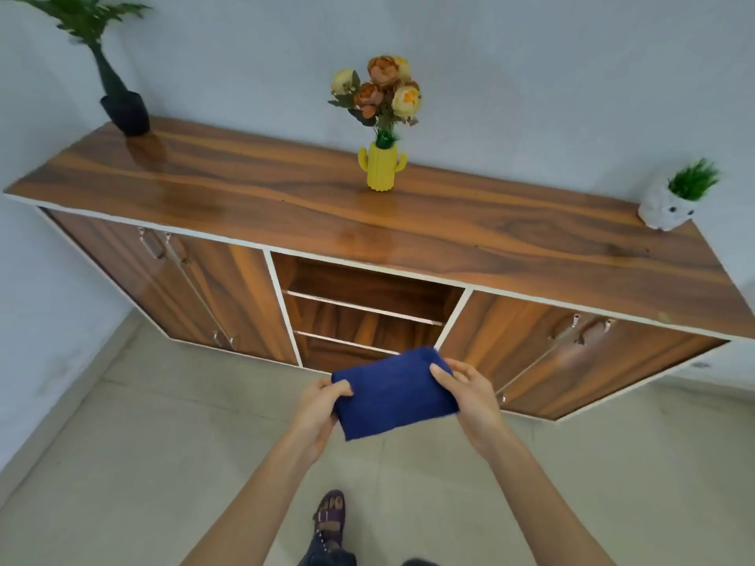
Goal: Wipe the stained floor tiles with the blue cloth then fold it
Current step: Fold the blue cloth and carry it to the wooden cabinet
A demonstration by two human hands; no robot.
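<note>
Left hand (316, 410) pinches the near-left end of the blue cloth (394, 394), thumb on top, fingers curled under. Right hand (470, 398) clamps the far-right end the same way, thumb over the top face. Cloth sits in mid-air between both hands, above the floor tiles (143, 463), in front of the wooden cabinet (367, 214). It reads as a compact rectangle, so probably folded at least once; layer count can't be told from here. No obvious stain on the tiles in view, so wiping looks done and folding is the step in hand.

To do it well: keep light tension so the layers stay flat, match corners before closing the next fold, bring one end over the other rather than bunching, then press the crease flat. Watch the lower-left corner, it hangs a bit loose.
</note>
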